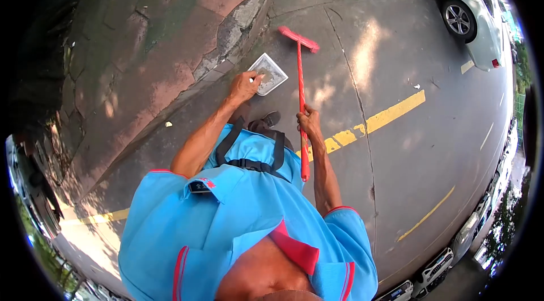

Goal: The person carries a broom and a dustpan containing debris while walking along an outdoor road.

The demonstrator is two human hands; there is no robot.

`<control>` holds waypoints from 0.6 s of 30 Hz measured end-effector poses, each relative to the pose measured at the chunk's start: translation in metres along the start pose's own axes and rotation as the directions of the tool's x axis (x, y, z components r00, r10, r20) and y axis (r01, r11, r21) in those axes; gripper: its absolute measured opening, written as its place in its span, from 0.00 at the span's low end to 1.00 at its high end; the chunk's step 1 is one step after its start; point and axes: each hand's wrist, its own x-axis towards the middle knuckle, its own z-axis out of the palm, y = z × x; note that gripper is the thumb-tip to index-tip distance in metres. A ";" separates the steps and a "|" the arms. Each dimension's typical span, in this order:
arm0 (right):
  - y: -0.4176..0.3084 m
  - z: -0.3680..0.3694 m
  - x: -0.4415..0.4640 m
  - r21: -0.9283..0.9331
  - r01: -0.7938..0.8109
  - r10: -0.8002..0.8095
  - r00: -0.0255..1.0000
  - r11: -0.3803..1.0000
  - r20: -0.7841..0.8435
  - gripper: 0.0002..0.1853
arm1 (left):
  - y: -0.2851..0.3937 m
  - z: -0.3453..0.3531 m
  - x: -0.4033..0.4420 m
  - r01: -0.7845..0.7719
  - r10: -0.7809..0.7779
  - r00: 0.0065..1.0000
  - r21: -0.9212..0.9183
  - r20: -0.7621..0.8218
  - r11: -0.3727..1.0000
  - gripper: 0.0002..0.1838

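My left hand (245, 87) is closed around the handle of a dustpan (275, 81). The dustpan's pale, rimmed pan is close to the pavement beside the kerb, with greyish dirt or stains on its inside. My right hand (309, 121) grips the long red handle of a broom (301, 77). The broom's red head (298, 39) is farther forward, just beyond the dustpan and apart from it. The handle's end comes back past my right hand toward my waist. Whether the broom head touches the ground is hard to tell.
A raised kerb of broken paving (187, 68) runs along the left. A light-coloured car (481, 29) is parked at the upper right. Yellow line paint (396, 111) crosses the asphalt. Small pale scraps lie on the ground, one scrap (416, 86) at the right.
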 end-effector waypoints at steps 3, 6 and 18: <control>0.009 0.011 0.008 -0.111 -0.011 0.017 0.998 0.994 0.058 0.24 | -0.006 0.008 0.010 0.009 -0.008 1.000 0.043 -0.017 0.999 0.20; 0.021 0.013 -0.020 -0.216 0.038 -0.015 0.994 0.976 0.104 0.22 | -0.012 0.013 0.003 -0.042 0.042 0.999 0.024 -0.017 0.999 0.20; -0.024 0.002 -0.159 0.288 -0.301 0.257 0.949 0.909 0.182 0.32 | -0.021 0.006 0.011 -0.123 0.131 0.981 -0.065 0.140 0.990 0.22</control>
